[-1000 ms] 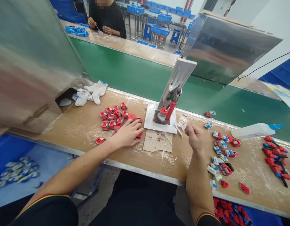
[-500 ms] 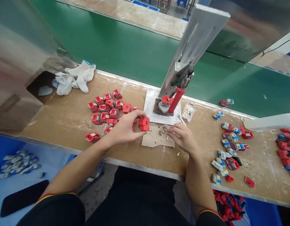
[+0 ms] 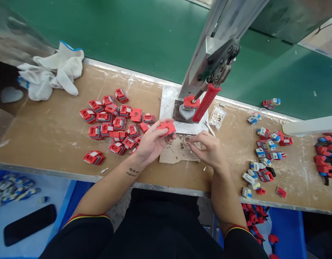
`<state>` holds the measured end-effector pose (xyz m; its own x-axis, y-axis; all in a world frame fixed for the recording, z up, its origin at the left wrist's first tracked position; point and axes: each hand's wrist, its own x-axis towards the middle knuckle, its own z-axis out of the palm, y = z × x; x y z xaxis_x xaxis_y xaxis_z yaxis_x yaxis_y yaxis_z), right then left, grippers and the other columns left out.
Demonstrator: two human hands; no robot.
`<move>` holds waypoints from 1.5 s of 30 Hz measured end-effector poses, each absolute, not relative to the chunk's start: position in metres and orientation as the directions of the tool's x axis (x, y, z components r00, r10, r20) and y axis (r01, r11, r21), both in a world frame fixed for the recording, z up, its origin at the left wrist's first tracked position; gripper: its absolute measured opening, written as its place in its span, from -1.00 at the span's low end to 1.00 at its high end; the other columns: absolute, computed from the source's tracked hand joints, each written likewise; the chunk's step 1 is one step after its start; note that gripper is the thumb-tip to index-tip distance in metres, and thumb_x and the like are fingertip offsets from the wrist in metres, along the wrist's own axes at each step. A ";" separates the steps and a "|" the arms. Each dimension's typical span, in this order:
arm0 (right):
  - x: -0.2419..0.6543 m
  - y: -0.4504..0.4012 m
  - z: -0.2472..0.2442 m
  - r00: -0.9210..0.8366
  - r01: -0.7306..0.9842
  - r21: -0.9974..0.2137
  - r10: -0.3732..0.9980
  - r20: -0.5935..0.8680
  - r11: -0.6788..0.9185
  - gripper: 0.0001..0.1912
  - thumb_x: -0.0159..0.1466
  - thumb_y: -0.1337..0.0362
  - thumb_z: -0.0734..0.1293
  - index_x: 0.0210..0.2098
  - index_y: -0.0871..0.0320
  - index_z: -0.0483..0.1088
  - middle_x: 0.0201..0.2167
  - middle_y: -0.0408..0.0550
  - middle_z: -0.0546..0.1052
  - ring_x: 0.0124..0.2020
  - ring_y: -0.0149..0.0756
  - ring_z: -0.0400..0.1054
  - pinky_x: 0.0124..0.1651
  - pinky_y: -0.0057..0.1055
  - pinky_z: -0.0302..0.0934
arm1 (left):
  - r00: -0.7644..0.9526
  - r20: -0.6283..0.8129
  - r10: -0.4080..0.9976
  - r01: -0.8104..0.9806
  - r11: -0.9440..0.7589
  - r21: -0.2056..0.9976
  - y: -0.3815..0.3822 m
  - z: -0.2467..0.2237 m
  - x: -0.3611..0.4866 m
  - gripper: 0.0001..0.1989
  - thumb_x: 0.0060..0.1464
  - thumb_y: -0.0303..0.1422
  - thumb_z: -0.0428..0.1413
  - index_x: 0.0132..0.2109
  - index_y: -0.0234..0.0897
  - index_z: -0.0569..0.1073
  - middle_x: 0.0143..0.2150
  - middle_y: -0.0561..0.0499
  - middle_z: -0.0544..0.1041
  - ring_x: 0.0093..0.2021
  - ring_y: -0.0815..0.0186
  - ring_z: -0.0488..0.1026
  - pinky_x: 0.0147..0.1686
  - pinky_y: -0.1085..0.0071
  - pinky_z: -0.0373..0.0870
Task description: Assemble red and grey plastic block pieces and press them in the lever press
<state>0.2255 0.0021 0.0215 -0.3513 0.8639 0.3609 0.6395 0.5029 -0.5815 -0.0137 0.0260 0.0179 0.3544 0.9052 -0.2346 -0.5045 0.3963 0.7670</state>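
My left hand (image 3: pixel 154 142) grips a red plastic part (image 3: pixel 168 126), its flat notched side turned up, over the torn cardboard (image 3: pixel 168 155). The fingers of my right hand (image 3: pixel 207 147) are pinched together at the rim of a small clear round dish (image 3: pixel 187 139); what sits between the fingertips is too small to make out. Brown wet-looking spots mark the cardboard beside the dish. Just behind, a lever press with a red handle (image 3: pixel 207 102) stands on a white plate (image 3: pixel 167 104). Another red part (image 3: pixel 191 102) rests under its plunger, on a grey heart-shaped block (image 3: pixel 186 113).
Several red-and-grey parts (image 3: pixel 119 123) lie left of the cardboard; white gloves (image 3: pixel 60 68) are farther left. Right of the press are pliers (image 3: pixel 209 128), a bag of cotton swabs (image 3: pixel 217 117) and several white, blue and red pieces (image 3: pixel 265 145). A green belt (image 3: pixel 128 39) runs behind.
My left hand has turned the red part so its flat side faces up. My right hand's fingertips have shifted slightly towards the dish. The view has tilted down and closer.
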 end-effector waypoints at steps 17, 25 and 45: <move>0.235 -0.002 0.029 0.102 0.353 -0.852 0.889 0.447 0.388 -0.80 0.28 0.16 0.49 -0.40 0.02 0.43 -0.47 -0.14 0.59 -0.45 -0.30 0.43 -0.38 -0.30 0.28 | 0.238 0.008 0.971 -0.349 0.078 0.934 0.019 0.005 -0.004 -0.58 0.01 -0.19 0.49 -0.11 -0.21 0.49 -0.09 -0.03 0.63 -0.17 0.32 0.61 -0.11 0.36 0.59; 0.231 0.003 0.018 0.306 0.094 -0.923 0.871 0.384 0.374 -0.65 0.20 0.01 0.56 -0.39 0.01 0.36 -0.48 -0.19 0.48 -0.40 -0.30 0.45 -0.33 -0.31 0.35 | 0.265 -0.189 0.946 -0.451 0.295 0.842 0.023 0.003 -0.009 -0.58 0.09 -0.08 0.42 -0.03 -0.12 0.48 -0.05 0.00 0.65 -0.12 0.27 0.66 -0.18 0.35 0.66; 0.196 -0.008 0.019 0.153 0.049 -0.920 0.907 0.391 0.389 -0.65 0.31 -0.02 0.50 -0.36 0.01 0.34 -0.46 -0.19 0.54 -0.43 -0.31 0.44 -0.33 -0.30 0.34 | 0.263 0.183 0.947 -0.254 -0.115 0.960 -0.004 0.005 0.009 -0.30 0.03 -0.30 0.48 0.22 -0.06 0.31 -0.03 0.00 0.69 0.01 0.13 0.71 0.06 0.19 0.69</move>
<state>0.1961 -0.0080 0.0189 0.1528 0.9074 0.3915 0.0487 0.3887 -0.9201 0.0092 -0.0036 0.0052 0.2628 0.9474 0.1826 -0.2540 -0.1146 0.9604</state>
